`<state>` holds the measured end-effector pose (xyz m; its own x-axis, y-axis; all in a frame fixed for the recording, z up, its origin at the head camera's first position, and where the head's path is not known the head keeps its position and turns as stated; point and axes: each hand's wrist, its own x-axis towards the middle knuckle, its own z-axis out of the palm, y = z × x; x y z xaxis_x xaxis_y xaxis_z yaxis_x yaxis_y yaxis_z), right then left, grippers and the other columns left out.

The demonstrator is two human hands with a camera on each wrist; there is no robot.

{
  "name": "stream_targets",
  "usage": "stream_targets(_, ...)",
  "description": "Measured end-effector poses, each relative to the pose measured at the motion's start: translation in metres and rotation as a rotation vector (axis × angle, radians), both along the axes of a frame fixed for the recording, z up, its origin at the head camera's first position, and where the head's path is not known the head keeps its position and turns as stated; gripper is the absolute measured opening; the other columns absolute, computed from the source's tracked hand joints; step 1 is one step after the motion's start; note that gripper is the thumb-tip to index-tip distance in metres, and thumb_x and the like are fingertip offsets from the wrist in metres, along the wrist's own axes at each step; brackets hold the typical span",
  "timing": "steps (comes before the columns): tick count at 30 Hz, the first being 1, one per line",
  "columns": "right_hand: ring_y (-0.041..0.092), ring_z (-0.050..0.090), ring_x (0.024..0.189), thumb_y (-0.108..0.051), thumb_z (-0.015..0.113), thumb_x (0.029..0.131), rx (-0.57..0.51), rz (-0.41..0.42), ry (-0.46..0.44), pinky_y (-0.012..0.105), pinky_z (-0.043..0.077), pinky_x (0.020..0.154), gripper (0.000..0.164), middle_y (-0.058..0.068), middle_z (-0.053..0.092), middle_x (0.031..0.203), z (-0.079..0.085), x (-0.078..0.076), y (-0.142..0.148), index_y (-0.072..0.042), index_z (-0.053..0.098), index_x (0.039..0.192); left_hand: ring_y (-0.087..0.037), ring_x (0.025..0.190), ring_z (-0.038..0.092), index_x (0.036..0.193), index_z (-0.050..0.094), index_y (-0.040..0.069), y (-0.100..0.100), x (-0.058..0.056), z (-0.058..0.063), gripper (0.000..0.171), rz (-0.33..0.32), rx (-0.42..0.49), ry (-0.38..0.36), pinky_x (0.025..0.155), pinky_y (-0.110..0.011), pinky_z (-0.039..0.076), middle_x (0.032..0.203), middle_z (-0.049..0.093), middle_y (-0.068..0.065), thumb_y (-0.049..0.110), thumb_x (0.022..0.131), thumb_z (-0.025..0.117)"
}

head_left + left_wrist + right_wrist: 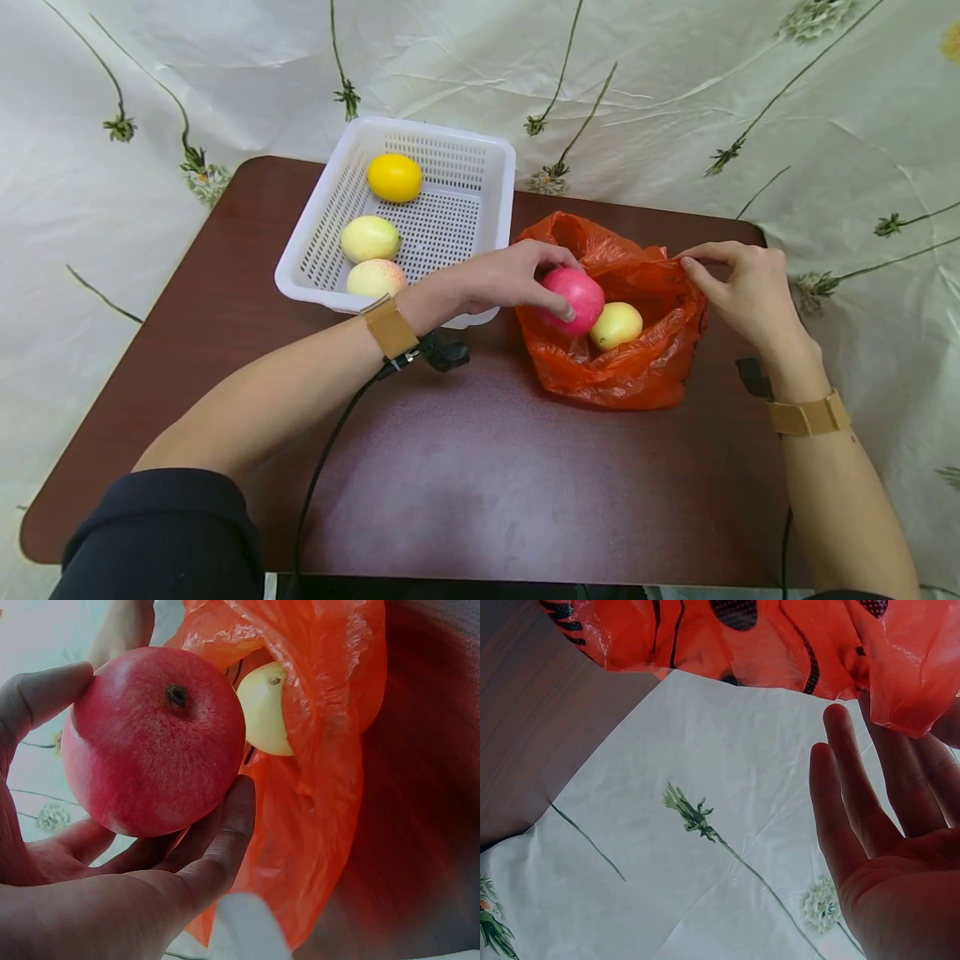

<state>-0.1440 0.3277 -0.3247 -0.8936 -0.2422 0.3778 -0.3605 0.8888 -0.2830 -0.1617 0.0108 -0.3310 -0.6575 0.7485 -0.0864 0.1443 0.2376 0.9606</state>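
My left hand [517, 277] grips a pinkish-red apple [576, 300] over the left side of the mouth of a red plastic bag [622, 375]. In the left wrist view the thumb and fingers curl round the apple [157, 742], its dark stem hollow facing the camera. Inside the bag lies a pale yellow fruit, pear-like [617, 325], close beside the apple. At the bag's right rim my right hand [750, 287] pinches the plastic between thumb and forefinger. The right wrist view shows the other fingers [840, 795] extended below the bag's edge [780, 660].
A white slotted basket [300, 279] stands at the back left of the brown table [465, 475]. It contains a yellow lemon-like fruit [394, 177], a pale green-yellow fruit [371, 239] and a peach [377, 278]. Behind the table hangs floral cloth [465, 50].
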Motion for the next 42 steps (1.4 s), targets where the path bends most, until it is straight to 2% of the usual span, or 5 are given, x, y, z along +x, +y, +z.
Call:
stream_targets(11,0.018,0.031,0.053,-0.030,0.062,0.092,0.001,0.003,0.004,0.029,0.022,0.048,0.021,0.006,0.073,0.088,-0.001,0.000,-0.001,-0.017,0.075,0.101,-0.020,0.102,0.056,0.110,0.064,0.013,0.012,0.007,-0.012,0.038,-0.032,-0.026,-0.036,0.085,-0.030,0.051,0.109,0.063,-0.003,0.016,0.076,0.078)
stream_targets(18,0.018,0.032,0.053,-0.031,0.062,0.092,0.004,0.003,0.004,0.029,0.023,0.047,0.022,0.007,0.073,0.089,-0.001,-0.001,-0.001,-0.016,0.075,0.102,-0.017,0.099,0.058,0.108,0.065,0.016,0.016,0.011,-0.018,0.036,-0.020,-0.034,-0.051,0.084,-0.029,0.051,0.105,0.064,-0.002,0.016,0.075,0.079)
stream_targets(27,0.018,0.031,0.054,-0.030,0.062,0.092,-0.001,0.006,0.005,0.029,0.021,0.048,0.022,0.008,0.073,0.092,-0.002,-0.002,-0.002,-0.016,0.075,0.102,-0.017,0.096,0.059,0.107,0.065,0.015,0.018,0.012,-0.021,0.036,-0.003,-0.036,-0.051,0.083,-0.029,0.052,0.104,0.066,-0.001,0.015,0.074,0.080)
stream_targets(36,0.019,0.046,0.064,-0.028,0.062,0.092,-0.019,0.016,0.002,0.029,0.027,0.054,0.023,0.011,0.072,0.096,-0.002,-0.002,-0.002,-0.013,0.075,0.102,-0.018,0.096,0.059,0.109,0.064,0.012,0.020,0.014,-0.023,0.038,-0.015,-0.039,-0.064,0.083,-0.027,0.051,0.104,0.065,-0.004,0.015,0.074,0.080)
stream_targets(42,0.018,0.044,0.061,-0.029,0.062,0.092,-0.018,0.016,0.006,0.028,0.025,0.052,0.022,0.010,0.072,0.097,-0.002,-0.001,-0.002,-0.014,0.075,0.102,-0.018,0.097,0.058,0.111,0.063,0.010,0.021,0.018,-0.027,0.040,-0.009,-0.045,-0.073,0.084,-0.026,0.050,0.106,0.064,-0.004,0.016,0.076,0.080)
